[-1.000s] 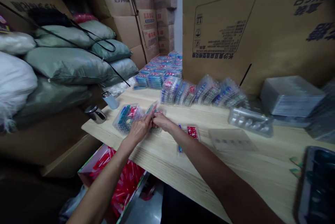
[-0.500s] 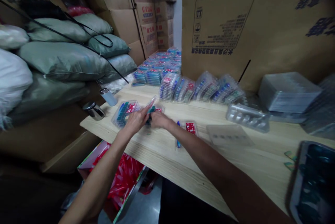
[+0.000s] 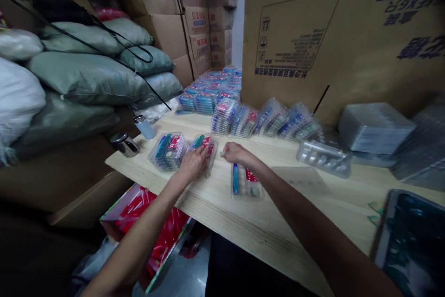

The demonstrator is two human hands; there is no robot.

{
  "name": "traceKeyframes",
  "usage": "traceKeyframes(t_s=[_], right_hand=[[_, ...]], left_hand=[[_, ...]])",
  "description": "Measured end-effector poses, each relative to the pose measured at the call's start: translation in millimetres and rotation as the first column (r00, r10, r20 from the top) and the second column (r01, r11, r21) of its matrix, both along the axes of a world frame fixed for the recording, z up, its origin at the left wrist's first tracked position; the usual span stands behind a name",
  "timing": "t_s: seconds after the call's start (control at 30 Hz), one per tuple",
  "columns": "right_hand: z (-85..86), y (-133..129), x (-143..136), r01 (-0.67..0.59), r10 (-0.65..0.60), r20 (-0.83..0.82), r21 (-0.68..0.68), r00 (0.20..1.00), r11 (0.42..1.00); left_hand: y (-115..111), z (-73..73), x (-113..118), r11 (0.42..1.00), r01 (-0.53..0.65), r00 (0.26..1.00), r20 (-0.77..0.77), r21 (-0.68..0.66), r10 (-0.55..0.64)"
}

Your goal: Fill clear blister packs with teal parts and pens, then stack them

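My left hand lies with its fingers stretched over a clear plastic blister pack that holds a teal item and a red printed piece. To its left stands a stack of similar filled packs. My right hand is closed in a pinch, with a small pale-green piece at its fingertips, too blurred to name. Below that hand rests a clear blister tray with a blue item and a red printed piece; my right forearm partly covers it.
Fanned rows of filled packs line the back of the wooden table. At right are empty blister trays, a stack of clear plastic and a dark-filled bin. A metal-lidded jar stands near the left edge.
My right hand has drawn away from the pack to the right, above the single tray. My left hand, earlier at a tilted clear sheet, now lies flatter on the pack.
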State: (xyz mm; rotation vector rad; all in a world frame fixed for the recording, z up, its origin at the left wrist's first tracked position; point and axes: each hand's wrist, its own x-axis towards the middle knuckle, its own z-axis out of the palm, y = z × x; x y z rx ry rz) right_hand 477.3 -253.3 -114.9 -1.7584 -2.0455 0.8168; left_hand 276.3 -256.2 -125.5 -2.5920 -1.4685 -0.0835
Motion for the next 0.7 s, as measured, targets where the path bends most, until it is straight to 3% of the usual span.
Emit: traceKeyframes(t_s=[0.07,0.13,0.2,0.27,0.37,0.47,0.6,0.7], right_hand=[[-3.6,-20,35,0.044,-0.044,-0.058,-0.009,0.997,0.999],[-10.3,-47,65,0.070,-0.074,-0.250,-0.025,0.965,0.997],[-19.6,-79,91,0.092,-0.104,-0.431,-0.048,0.896,0.995],[-31.0,-109,109,0.122,-0.145,-0.550,-0.078,0.823,0.989],[-51.3,-144,127,0.190,-0.213,-0.638,-0.106,0.739,0.976],[-71.4,-165,138,0.261,-0.270,-0.617,-0.107,0.740,0.959],[-88.3,-180,146,0.281,-0.257,-0.393,0.003,0.883,0.960],[-92.8,-189,146,0.257,-0.211,-0.259,0.155,0.942,0.954]], left_hand=[[-2,-9.7,4,0.999,0.042,0.999,0.031,-0.007,-0.042],[-7,-15.8,2,0.998,0.053,0.993,0.107,0.026,-0.055],[-17,-20.3,-5,0.995,-0.032,0.971,0.237,0.096,0.008],[-31,-25.7,-12,0.965,-0.244,0.915,0.352,0.094,0.197],[-50,-37.5,-16,0.847,-0.523,0.788,0.325,-0.093,0.522],[-56,-49.3,-11,0.779,-0.605,0.732,0.268,-0.167,0.626],[-46,-58.3,-7,0.793,-0.577,0.733,0.302,-0.197,0.609],[-36,-60.1,-9,0.799,-0.560,0.721,0.345,-0.221,0.601]])
